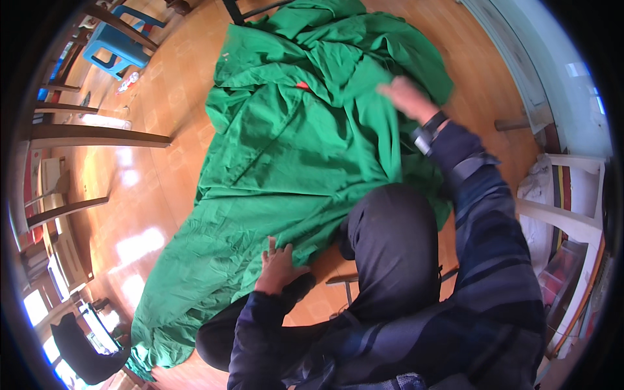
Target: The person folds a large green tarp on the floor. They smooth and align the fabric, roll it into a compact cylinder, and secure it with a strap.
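Observation:
A large green cloth (292,146) lies rumpled over the floor in front of me, with folds bunched at its far end. My left hand (280,270) is over the near part of the cloth, fingers spread and nothing gripped. Farther off on the right, my right hand (412,100) is at the bunched folds. Motion blurs its fingers, so whether they pinch the fabric cannot be told. A small red patch (303,86) shows among the folds.
My bent knee (395,234) rises against the cloth's near right edge. Wooden furniture legs (102,136) and a blue plastic stool (117,44) are at the left. A white frame (560,212) with bags and boxes stands right. Tiled floor (175,122) surrounds the cloth.

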A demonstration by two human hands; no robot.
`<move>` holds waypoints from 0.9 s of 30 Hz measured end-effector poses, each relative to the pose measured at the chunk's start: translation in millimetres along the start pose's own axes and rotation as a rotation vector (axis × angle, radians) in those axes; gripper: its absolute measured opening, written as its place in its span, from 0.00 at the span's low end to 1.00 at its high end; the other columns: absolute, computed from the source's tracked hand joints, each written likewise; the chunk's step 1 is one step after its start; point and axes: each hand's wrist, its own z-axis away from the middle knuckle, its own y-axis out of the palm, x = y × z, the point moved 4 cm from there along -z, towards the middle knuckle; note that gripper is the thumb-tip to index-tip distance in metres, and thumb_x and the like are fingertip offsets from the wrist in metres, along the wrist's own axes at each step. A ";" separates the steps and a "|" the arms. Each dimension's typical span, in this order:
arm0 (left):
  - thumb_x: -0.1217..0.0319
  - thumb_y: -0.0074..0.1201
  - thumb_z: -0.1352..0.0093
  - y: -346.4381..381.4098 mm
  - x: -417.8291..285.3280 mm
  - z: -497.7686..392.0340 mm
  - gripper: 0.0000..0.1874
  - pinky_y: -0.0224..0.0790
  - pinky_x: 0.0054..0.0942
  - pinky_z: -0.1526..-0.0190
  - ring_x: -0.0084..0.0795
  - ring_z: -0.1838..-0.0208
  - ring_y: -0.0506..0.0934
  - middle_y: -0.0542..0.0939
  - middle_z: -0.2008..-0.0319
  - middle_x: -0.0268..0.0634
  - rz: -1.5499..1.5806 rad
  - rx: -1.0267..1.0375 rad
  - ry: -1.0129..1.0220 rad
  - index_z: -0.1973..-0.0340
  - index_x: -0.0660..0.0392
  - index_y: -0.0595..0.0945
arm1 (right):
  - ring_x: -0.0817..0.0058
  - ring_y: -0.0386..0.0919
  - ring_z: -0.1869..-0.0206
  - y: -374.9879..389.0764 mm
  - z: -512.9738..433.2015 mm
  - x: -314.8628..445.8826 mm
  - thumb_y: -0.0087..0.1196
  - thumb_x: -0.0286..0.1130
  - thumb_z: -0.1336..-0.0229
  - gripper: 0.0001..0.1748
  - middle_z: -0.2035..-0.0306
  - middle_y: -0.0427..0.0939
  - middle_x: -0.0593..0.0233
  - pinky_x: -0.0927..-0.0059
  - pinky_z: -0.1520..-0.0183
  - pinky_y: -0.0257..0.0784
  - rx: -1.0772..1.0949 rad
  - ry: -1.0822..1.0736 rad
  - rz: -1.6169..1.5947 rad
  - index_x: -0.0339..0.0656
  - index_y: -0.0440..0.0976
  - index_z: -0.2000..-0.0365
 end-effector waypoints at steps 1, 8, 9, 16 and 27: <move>0.44 0.68 0.41 17.4 -3.0 -9.6 0.46 0.48 0.67 0.29 0.62 0.22 0.56 0.77 0.39 0.61 0.017 0.062 -0.024 0.36 0.63 0.74 | 0.58 0.79 0.62 -49.8 5.3 -5.2 0.61 0.46 0.38 0.21 0.64 0.82 0.51 0.56 0.58 0.73 -0.081 0.024 -0.119 0.34 0.81 0.62; 0.55 0.59 0.36 93.4 1.9 -17.7 0.30 0.48 0.71 0.30 0.56 0.21 0.55 0.76 0.36 0.56 0.009 0.160 -0.053 0.41 0.56 0.79 | 0.65 0.76 0.43 -188.8 143.9 -184.8 0.58 0.40 0.32 0.25 0.43 0.77 0.56 0.55 0.40 0.71 -0.849 0.649 -0.855 0.32 0.73 0.44; 0.57 0.56 0.34 101.1 5.0 -16.7 0.27 0.49 0.72 0.31 0.55 0.21 0.55 0.76 0.36 0.55 -0.023 0.186 -0.057 0.42 0.56 0.79 | 0.65 0.76 0.42 -162.3 170.2 -208.6 0.58 0.40 0.32 0.25 0.42 0.77 0.56 0.55 0.39 0.71 -0.783 0.748 -0.767 0.32 0.73 0.43; 0.63 0.51 0.31 108.9 4.6 -18.1 0.13 0.59 0.53 0.43 0.44 0.43 0.78 0.88 0.59 0.39 -0.140 0.000 -0.176 0.64 0.50 0.90 | 0.65 0.74 0.41 44.9 247.9 -223.3 0.57 0.40 0.31 0.25 0.40 0.75 0.57 0.56 0.38 0.69 -0.136 0.828 -0.382 0.33 0.71 0.42; 0.54 0.67 0.38 31.4 -24.4 -25.8 0.33 0.44 0.58 0.25 0.49 0.23 0.59 0.72 0.34 0.52 -0.011 -0.786 -0.202 0.40 0.54 0.77 | 0.66 0.71 0.38 138.6 182.3 -107.0 0.56 0.39 0.31 0.27 0.37 0.72 0.57 0.57 0.35 0.67 0.117 0.429 -0.228 0.35 0.68 0.39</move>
